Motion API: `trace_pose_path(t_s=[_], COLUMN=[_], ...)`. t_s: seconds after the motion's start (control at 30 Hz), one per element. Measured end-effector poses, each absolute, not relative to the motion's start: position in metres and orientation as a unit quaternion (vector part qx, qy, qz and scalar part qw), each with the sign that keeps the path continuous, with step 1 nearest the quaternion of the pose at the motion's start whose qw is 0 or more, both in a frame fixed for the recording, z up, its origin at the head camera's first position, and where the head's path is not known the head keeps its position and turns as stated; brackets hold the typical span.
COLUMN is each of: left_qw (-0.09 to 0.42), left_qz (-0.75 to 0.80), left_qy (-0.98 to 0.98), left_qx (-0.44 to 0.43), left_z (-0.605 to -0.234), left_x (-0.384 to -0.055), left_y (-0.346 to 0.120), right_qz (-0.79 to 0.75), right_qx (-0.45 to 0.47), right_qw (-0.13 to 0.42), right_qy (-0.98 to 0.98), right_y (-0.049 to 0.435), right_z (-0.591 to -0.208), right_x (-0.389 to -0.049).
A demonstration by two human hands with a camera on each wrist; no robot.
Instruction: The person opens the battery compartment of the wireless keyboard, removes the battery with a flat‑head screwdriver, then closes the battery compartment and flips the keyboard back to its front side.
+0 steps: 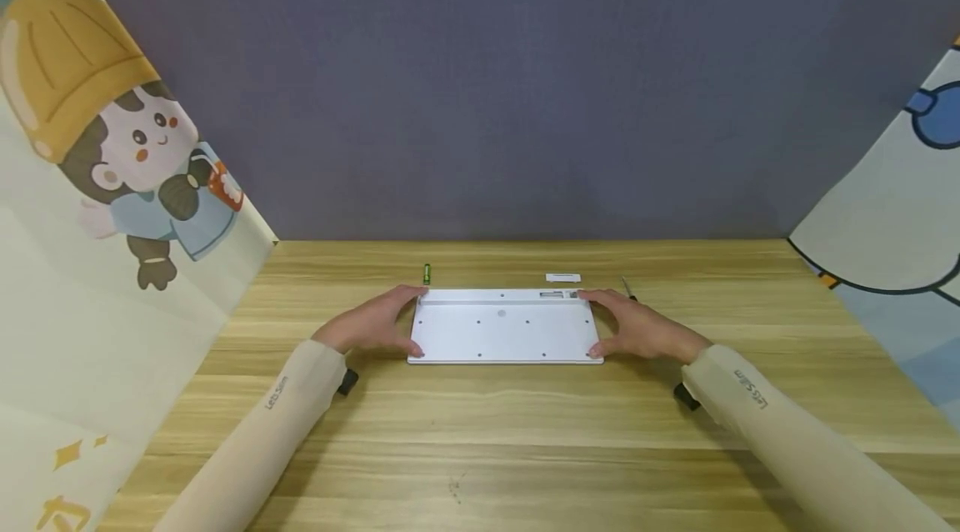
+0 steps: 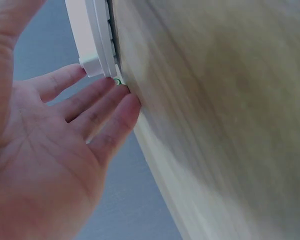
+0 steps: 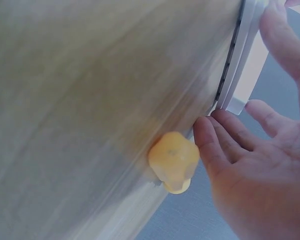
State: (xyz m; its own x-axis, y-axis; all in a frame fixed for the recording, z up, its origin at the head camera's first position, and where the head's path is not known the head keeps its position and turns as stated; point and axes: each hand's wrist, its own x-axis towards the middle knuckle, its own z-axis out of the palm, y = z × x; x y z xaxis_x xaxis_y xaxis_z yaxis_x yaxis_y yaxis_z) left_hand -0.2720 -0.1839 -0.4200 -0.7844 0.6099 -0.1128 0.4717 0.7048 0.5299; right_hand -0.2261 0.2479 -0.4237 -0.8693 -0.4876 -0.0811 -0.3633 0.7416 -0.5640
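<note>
A white keyboard (image 1: 502, 336) lies face down on the wooden table, its screw-dotted back up and key edges showing beneath in the wrist views. My left hand (image 1: 378, 321) spans its left end, thumb at the near corner and index finger at the far one. On the right end, my right hand (image 1: 633, 328) holds the matching corners the same way. An uncovered battery slot (image 1: 555, 294) is at the back right of the keyboard, partly beside the right fingertips. In the left wrist view, the other fingers (image 2: 112, 125) extend along the tabletop by the keyboard's corner.
Beyond the keyboard lie a green battery (image 1: 427, 274) on the left and a small white battery cover (image 1: 563, 277) on the right. A screwdriver (image 1: 628, 288) is close to the right hand; its rounded orange end (image 3: 174, 157) shows in the right wrist view. A grey partition (image 1: 510, 98) rises behind the table.
</note>
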Motion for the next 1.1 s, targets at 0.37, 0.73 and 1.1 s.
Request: trace_pose_path(t_s=[0.37,0.73,1.1], left_qw=[0.157,0.162,0.163], left_qz=[0.204,0.215,0.215], left_qy=[0.928,0.925,0.924], left_qx=[0.268,0.268,0.271], left_z=[-0.416,-0.417,-0.418], left_x=[-0.269,-0.268,-0.269], left_y=[-0.185,-0.185,-0.184], right_qz=[-0.277,-0.299,-0.292], right_qx=[-0.234,-0.220,-0.213], right_qw=[0.111,0.126,0.097], right_qy=[0.925,0.920,0.927], right_y=[0.245,0.241,0.237], right_z=[-0.424,-0.410,-0.406], right_x=[-0.232,-0.248,-0.275])
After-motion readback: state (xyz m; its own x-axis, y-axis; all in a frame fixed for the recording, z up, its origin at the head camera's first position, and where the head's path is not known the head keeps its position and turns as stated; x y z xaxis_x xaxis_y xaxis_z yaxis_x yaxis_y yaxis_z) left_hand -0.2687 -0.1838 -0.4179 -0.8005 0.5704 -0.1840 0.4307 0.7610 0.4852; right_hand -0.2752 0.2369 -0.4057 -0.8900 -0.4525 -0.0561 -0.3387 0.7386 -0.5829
